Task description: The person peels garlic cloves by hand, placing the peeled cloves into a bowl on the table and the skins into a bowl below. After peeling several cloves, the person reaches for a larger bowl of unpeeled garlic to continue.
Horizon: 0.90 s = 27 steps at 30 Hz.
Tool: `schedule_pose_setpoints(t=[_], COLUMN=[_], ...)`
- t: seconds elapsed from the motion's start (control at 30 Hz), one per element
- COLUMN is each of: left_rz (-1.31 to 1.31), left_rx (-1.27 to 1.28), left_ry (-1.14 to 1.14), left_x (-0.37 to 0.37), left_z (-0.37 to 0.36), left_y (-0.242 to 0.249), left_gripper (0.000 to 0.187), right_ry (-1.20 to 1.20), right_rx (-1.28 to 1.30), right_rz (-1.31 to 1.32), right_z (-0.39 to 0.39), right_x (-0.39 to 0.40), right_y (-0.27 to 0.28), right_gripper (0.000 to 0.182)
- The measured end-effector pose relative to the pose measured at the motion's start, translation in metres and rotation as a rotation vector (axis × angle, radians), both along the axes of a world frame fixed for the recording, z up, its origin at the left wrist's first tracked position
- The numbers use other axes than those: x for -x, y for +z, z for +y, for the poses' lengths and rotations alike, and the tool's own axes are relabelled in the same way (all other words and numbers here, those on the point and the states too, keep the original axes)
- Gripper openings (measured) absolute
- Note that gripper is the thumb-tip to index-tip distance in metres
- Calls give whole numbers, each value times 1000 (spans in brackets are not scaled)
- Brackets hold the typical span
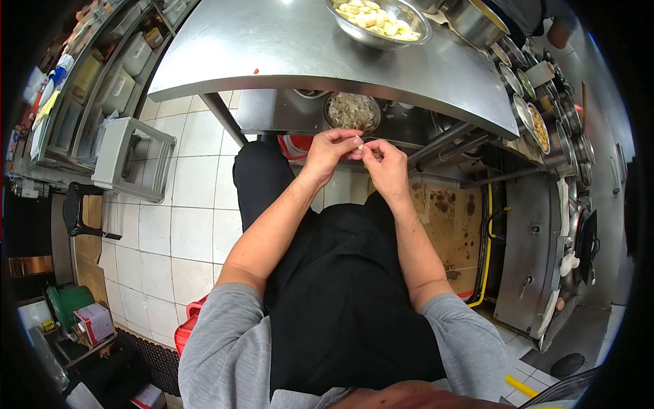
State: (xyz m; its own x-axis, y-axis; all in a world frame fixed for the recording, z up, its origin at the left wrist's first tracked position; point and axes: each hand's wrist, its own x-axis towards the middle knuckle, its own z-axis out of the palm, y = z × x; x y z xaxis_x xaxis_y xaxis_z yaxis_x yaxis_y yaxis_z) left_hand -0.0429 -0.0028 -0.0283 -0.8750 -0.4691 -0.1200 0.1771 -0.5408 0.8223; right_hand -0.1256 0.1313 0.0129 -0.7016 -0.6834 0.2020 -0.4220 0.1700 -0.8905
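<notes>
My left hand (327, 151) and my right hand (387, 170) meet in front of the steel table's edge. Both are closed in a pinch around a small pale piece that looks like a garlic clove (360, 144); the fingers cover most of it. Just beyond my fingertips, on the lower shelf, a round bowl (379, 117) holds a heap of papery skins (351, 109). Up on the table, a wide steel bowl (381, 42) contains many peeled, pale yellow cloves (371, 17).
The steel table (272, 48) has its front edge above my hands. A grey step stool (129, 153) stands on the tiles at left, near shelves of plastic bins (119, 88). Pans and a stove front (528, 252) line the right side. Red plastic (187, 327) shows behind my left arm.
</notes>
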Motion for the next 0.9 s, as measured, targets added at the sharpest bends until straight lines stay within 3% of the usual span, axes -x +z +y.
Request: schedule_pose_setpoints(t=[0.33,0.6,0.67,0.8,0.9], left_rz=[32,102,115,111,114], left_rx=[-88,-220,-240,-278,-300], left_ry=[-83,-55,-39,0,10], left_x=[-1,2,3,4,5], left_z=[-3,-13,-14,-14,-15], left_y=[-4,-13,-14,-14,-12], left_gripper=[28,37,34,29,27], right_ry=[-40,-51,23,-40,36], right_rx=[-51,-162,-86,-224,-119], right_rz=[80,213,598,304,113], right_z=[-15,-70,-75,-59,-31], right_x=[32,99,106,79,48], right_y=[-6,-61,-73,-32,-4], right_gripper=[9,13,13,16,22])
